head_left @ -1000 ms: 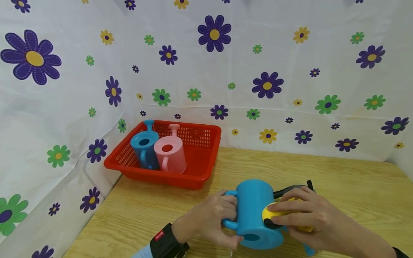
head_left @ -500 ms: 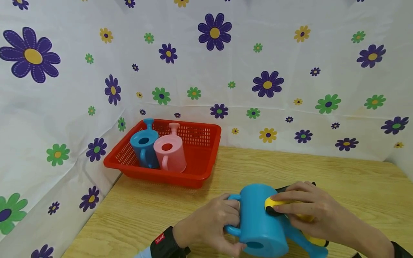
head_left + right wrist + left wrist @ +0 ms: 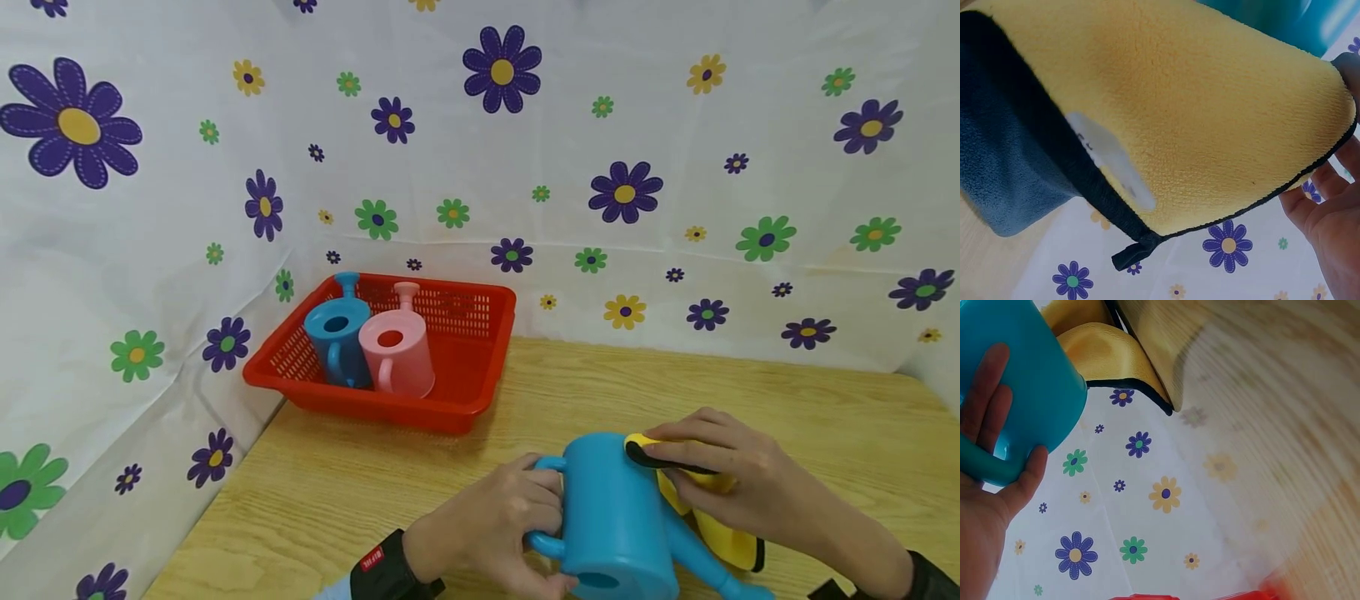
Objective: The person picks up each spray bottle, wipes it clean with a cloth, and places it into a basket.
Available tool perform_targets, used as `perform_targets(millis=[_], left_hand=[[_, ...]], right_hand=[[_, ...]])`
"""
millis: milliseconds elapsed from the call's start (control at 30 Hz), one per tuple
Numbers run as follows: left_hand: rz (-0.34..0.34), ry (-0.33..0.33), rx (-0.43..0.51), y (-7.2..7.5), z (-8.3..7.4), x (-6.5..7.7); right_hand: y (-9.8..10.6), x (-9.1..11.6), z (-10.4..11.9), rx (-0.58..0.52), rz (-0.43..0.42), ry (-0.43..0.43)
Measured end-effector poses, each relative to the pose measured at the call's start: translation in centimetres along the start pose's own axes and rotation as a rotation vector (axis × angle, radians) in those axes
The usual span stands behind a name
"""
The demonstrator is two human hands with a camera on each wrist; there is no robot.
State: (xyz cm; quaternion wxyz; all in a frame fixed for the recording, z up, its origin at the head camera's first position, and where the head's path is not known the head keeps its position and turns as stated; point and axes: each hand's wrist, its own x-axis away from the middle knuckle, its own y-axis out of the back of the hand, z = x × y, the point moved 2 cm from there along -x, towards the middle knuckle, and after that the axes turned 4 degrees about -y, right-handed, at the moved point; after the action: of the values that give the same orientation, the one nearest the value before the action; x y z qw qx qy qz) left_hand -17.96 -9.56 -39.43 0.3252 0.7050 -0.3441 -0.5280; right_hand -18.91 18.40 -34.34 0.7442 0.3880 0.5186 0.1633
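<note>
In the head view a blue watering can (image 3: 611, 517) is tilted over the front of the table, its spout pointing to the lower right. My left hand (image 3: 510, 521) grips its handle (image 3: 546, 543), fingers curled through the loop; the left wrist view shows the thumb against the can's side. With my right hand (image 3: 731, 467) I pinch a yellow cloth (image 3: 723, 533) with black edging, held against the can's upper right side. The cloth (image 3: 1197, 119) hangs loose in the right wrist view, showing a white label and a grey-blue reverse side.
A red basket (image 3: 375, 410) stands at the back left of the wooden table (image 3: 360, 475). Inside it are a blue watering can (image 3: 337, 333) and a pink watering can (image 3: 401, 358), both upright. A flower-patterned white sheet (image 3: 555, 142) hangs behind the table and along its left side.
The held watering can has shifted slightly right and towards me, its spout coming into fuller view. My right hand has slid the cloth up along the can's side.
</note>
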Motion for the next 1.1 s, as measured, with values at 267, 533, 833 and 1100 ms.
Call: perform_targets(millis=[267,533,833,1100], left_hand=[[0.017,0.004,-0.008,0.0,0.1,-0.1],[0.013,0.035,0.01,0.1,0.3,0.0],[-0.009,0.061,0.019,0.2,0.5,0.2],[-0.029,0.047,0.033,0.3,0.9,0.3]], right_hand=[[0.0,0.2,-0.3,0.039,-0.008,-0.063],[-0.2,0.5,-0.4,-0.019,-0.023,-0.06],[-0.1,0.7,0.1,-0.086,0.025,-0.039],[0.1,0.8,1.0,-0.159,0.079,-0.02]])
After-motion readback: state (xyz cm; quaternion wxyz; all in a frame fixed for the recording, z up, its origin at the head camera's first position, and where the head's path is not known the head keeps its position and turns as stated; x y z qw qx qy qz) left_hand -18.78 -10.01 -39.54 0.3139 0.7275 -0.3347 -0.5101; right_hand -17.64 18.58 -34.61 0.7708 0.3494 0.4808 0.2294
